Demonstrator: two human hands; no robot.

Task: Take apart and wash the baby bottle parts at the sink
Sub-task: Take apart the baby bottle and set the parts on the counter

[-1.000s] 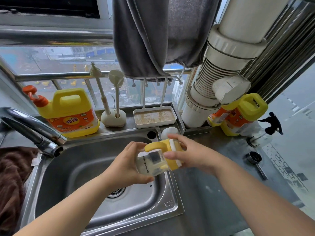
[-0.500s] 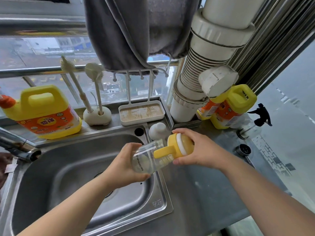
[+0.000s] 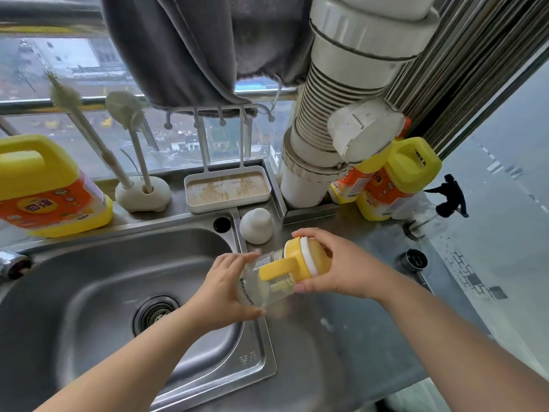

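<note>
Gripped by the left hand [image 3: 221, 292], the clear plastic bottle [image 3: 261, 285] could slip, seemingly wet, as the yellow handled collar [image 3: 303, 260] is twisted by the right hand's [image 3: 346, 267] clenched fingers [image 3: 300, 288].

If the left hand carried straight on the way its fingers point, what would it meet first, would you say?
Probably the white dome cap on the counter behind the bottle that the left hand grips, though depth is unclear.

yellow bottle collar [image 3: 309, 260], grey cloth [image 3: 193, 46], steel sink [image 3: 89, 292]

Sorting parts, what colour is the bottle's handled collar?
Yellow plastic screw collar with a white ring, clearest in the head view.
</note>
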